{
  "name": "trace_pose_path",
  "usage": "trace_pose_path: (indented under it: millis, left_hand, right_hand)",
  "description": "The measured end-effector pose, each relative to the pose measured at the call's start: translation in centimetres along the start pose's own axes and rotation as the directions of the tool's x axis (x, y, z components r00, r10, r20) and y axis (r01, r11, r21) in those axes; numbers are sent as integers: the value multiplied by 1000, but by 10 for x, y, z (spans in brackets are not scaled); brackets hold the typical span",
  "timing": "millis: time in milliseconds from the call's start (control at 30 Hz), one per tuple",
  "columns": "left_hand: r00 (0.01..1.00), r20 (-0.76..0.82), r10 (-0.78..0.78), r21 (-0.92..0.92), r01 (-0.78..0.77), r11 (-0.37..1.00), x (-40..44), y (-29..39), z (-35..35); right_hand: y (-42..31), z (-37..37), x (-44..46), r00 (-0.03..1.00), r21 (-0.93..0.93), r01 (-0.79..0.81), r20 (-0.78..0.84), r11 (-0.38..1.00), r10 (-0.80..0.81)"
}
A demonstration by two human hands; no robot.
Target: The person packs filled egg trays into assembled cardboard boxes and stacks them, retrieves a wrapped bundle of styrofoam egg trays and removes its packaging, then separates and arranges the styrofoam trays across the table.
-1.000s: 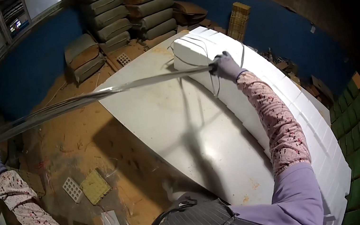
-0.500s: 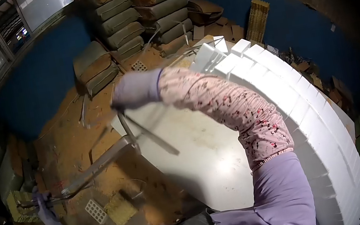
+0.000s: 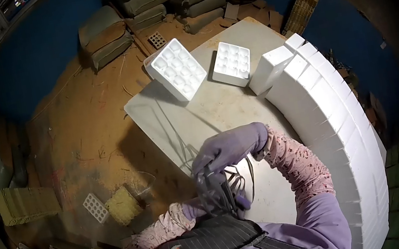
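Observation:
My right hand [image 3: 230, 147], in a purple glove, is closed round a gathered bundle of grey plastic strap [image 3: 224, 187] over the table's near edge. Low in front of my chest, my left hand [image 3: 194, 209], also gloved, is closed at the bundle's lower part, and the strap and apron hide much of it. Loose loops of strap hang between the hands. Beyond them on the pale table [image 3: 229, 114] stand two white foam trays with round hollows: a taller one [image 3: 179, 70] at the left edge and a lower one [image 3: 231, 64] beside it.
White foam blocks [image 3: 330, 139] curve in a long row down the table's right side. Stacked sacks [image 3: 145, 0] stand at the back wall. On the dusty brown floor lie a holed white tray [image 3: 96, 208], a yellowish piece [image 3: 124, 206] and a yellowish stack [image 3: 28, 204].
Both hands have come together in front of my body, drawing the long strap into a bundle. My right arm has lowered from across the table, uncovering the two foam trays.

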State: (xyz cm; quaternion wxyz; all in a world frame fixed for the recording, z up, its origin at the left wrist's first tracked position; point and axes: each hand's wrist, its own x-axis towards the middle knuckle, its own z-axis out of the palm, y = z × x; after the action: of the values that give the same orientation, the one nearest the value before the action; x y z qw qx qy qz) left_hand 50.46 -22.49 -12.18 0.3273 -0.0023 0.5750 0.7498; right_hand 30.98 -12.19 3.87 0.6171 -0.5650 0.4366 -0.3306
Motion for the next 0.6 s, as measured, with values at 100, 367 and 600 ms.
trace_pose_path:
  millis: [100,367,600]
  left_hand:
    - [978,208,-13,31,7,1000,-29,5,-12]
    - [933,-311,182,-356,-292,888,-75,-37,-1]
    - [188,-913,-362,-369,-759,536,-156,-131,15]
  right_hand:
    - [33,-46,-37,987,12,-110,-113,994,110]
    - [211,-231,69,447,-348,-611,-893,711,-54]
    - [330,-285,157,580,-717,-693,-614,72,-535]
